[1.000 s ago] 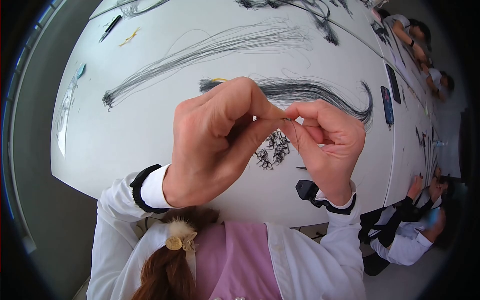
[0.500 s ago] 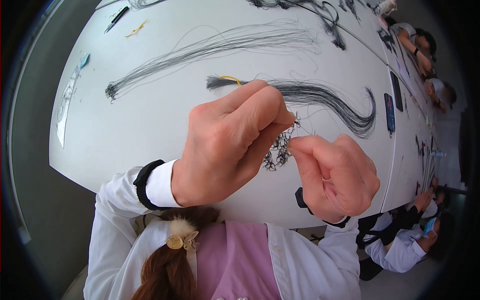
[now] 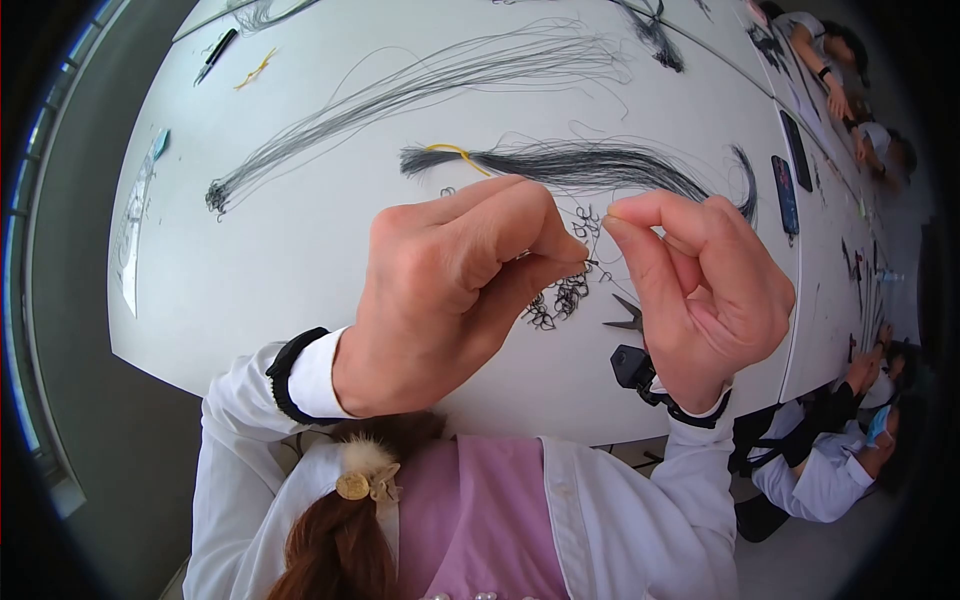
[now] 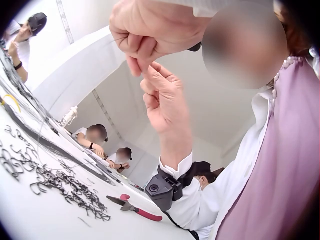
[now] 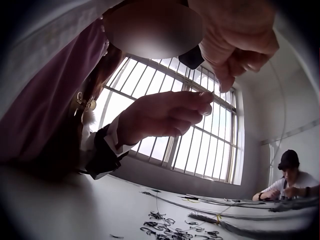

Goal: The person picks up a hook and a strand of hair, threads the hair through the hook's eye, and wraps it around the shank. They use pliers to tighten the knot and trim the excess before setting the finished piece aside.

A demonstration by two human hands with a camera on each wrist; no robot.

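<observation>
My left hand [image 3: 460, 290] pinches a small dark fish hook [image 3: 597, 265] between thumb and forefinger, most of it hidden by the fingertips. Thumb and forefinger of my right hand [image 3: 715, 285] meet at the tips, pinching a thin fishing line that barely shows, a short way to the right of the hook. Loose black fish hooks [image 4: 70, 187] lie scattered on the table below both hands. By the right wrist are pliers [image 4: 135, 207] with red handles, only their dark tips showing in the head view.
Beyond the hands lies a dark bundle of lines [image 3: 590, 165] with a yellow tie [image 3: 458, 152]. A looser bundle [image 3: 370, 110] stretches farther back. A black pen [image 3: 215, 57] and a clear plastic bag [image 3: 137, 225] are at left, phones [image 3: 784, 195] at right. Other people sit along the table.
The hands were together at the fingertips, then parted. My right hand dipped toward me and has since risen away to the right; the left has kept its pinch.
</observation>
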